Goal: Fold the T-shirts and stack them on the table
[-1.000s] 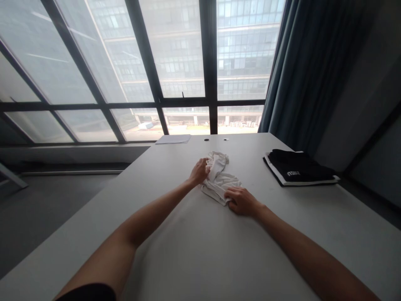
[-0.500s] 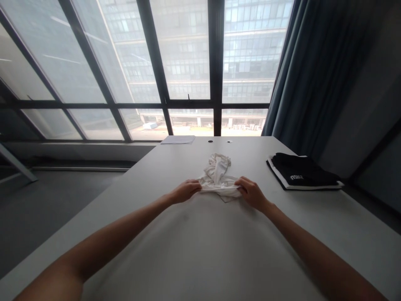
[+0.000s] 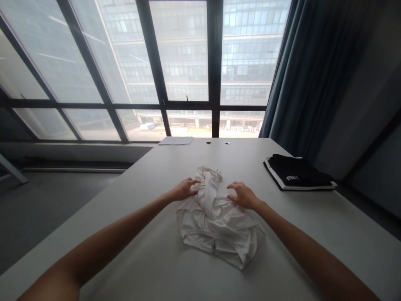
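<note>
A crumpled white garment (image 3: 219, 228) lies on the white table (image 3: 150, 259) in front of me, its near part spread flat and its far part bunched into a ridge. My left hand (image 3: 184, 190) is closed on the bunched cloth at the left of that ridge. My right hand (image 3: 242, 195) hovers at the right of the ridge with fingers curled and apart, its fingertips touching or just above the cloth.
A folded stack of black and white clothes (image 3: 297, 177) sits at the table's right side. A sheet of paper (image 3: 176, 141) lies at the far edge by the window. A blue curtain (image 3: 313, 75) hangs at right. The floor drops away left of the table.
The garment has been drawn toward me and spread out over the table. My right hand has let go of the cloth's edge and opened; my left still grips the bunched part.
</note>
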Available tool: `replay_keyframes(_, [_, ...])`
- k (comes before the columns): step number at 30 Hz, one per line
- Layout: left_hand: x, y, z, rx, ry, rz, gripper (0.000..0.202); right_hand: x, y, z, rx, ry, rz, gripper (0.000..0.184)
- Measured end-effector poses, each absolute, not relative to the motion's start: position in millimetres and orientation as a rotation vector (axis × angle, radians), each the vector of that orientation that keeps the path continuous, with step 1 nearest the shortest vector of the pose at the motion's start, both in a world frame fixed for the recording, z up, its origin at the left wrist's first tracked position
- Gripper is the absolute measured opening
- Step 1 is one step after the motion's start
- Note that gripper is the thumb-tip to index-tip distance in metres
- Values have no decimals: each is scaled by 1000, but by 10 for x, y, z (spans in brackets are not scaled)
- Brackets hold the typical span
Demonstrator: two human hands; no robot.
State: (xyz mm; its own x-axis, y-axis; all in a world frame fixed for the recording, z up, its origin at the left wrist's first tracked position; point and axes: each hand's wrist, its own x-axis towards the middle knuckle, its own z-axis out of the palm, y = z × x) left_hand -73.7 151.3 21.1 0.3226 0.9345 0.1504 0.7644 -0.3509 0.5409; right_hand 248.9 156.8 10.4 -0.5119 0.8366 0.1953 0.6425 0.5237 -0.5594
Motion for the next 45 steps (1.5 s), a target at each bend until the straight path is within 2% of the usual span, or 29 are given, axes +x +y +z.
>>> replay_keyframes(2, [-691,1596,111,2193,1506,653,52,2345,1665,-5,-1257,-2361,531,21])
replay_keyframes(5, [-646,1709,62,2154,1459,686,48,2205,1757,-32,-1248,-2398,586,2])
replay_keyframes(10, [-686,2053,391,2114,1527,920,37,2337,2021,246,-1213,-2208,504,13])
replay_keyframes(13, [-669,2338,638,2117,1636,1141,46,2630,2261,430,-1421,-1842,262,15])
replay_keyframes(15, [-598,2470,686,2155,1665,1199,55,2824,2374,477,-1530,-1719,165,23])
replay_keyframes(17, [-504,2504,612,2220,1670,1186,62,2949,2401,444,-1575,-1689,121,27])
replay_keyframes(19, [-432,2438,446,2310,1633,1112,59,2978,2324,338,-1571,-1715,96,26])
replay_keyframes(24, [-502,2092,10,2521,1398,744,32,2789,1812,-26,-1252,-2131,41,19])
replay_keyframes(28, [-664,1815,-16,2573,1392,615,33,2712,1428,-123,-1059,-2433,167,25])
replay_keyframes(31, [-707,1537,156,2581,1418,479,27,2794,1302,-27,-1045,-2504,305,17])
replay_keyframes(33, [-697,1322,312,2486,1390,308,34,2885,1274,69,-1084,-2518,557,28])
replay_keyframes(35, [-671,1136,473,2299,1240,41,45,2961,1267,152,-1064,-2543,987,38])
replay_keyframes(37, [-641,1035,613,2026,1022,-192,43,2986,1279,201,-983,-2490,1274,37])
replay_keyframes(38, [-629,1027,667,1948,964,-220,39,2974,1293,210,-965,-2445,1254,33])
replay_keyframes(40, [-615,1090,728,2040,1070,-93,33,2900,1344,196,-1042,-2347,951,24])
replay_keyframes(43, [-645,1301,690,2312,1590,188,30,2701,1472,120,-1238,-2229,494,19])
replay_keyframes(45, [-696,1441,601,2303,1822,221,37,2539,1575,52,-1341,-2216,423,23])
